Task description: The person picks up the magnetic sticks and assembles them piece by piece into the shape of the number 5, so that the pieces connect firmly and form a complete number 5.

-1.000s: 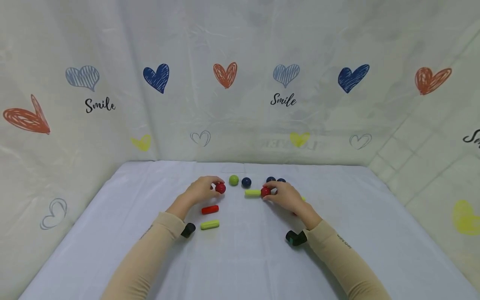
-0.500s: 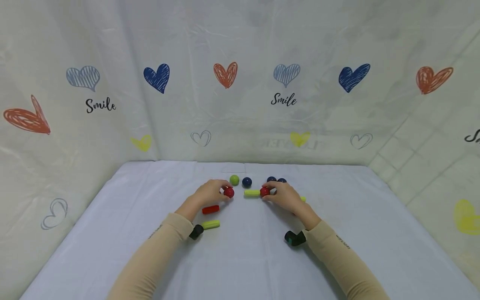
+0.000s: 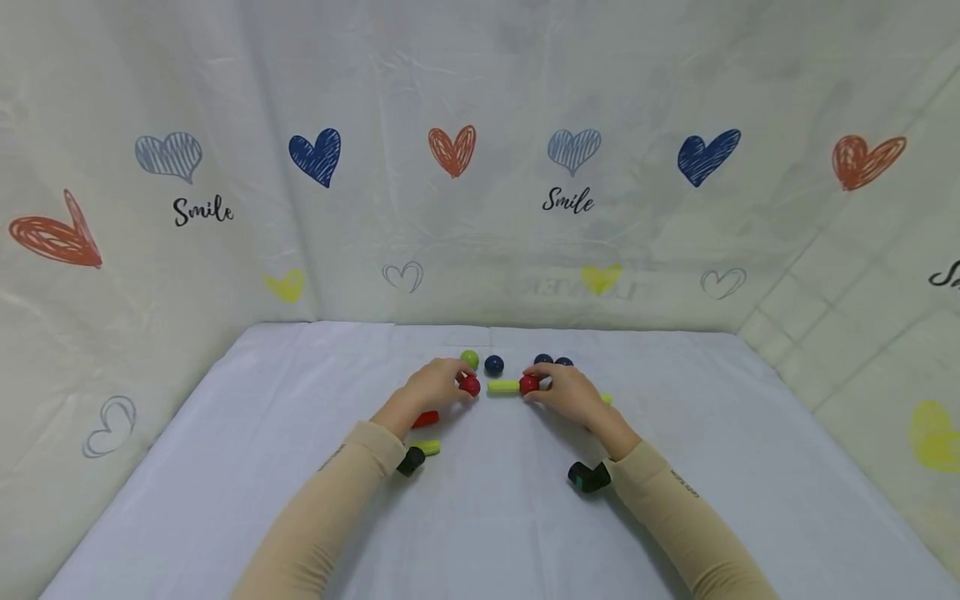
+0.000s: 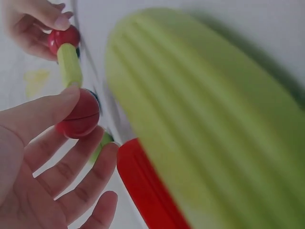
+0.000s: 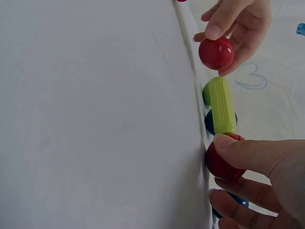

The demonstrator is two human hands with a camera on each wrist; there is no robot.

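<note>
My left hand pinches a red ball between thumb and fingers, above the far middle of the table. Opposite it, my right hand pinches a second red ball. A short ribbed yellow-green rod sticks out from that second ball toward the left hand, in line with the first ball. In the right wrist view, the rod meets the right-hand ball, while a small gap separates its other end from the left-hand ball.
Behind the hands lie a green ball, a dark blue ball and two more blue balls. A red rod and a yellow-green rod are partly hidden by the left arm. Another yellow-green rod peeks out beside the right wrist.
My left hand has moved right with its red ball, closer to the free end of the yellow-green rod. My right hand has stayed almost still.
</note>
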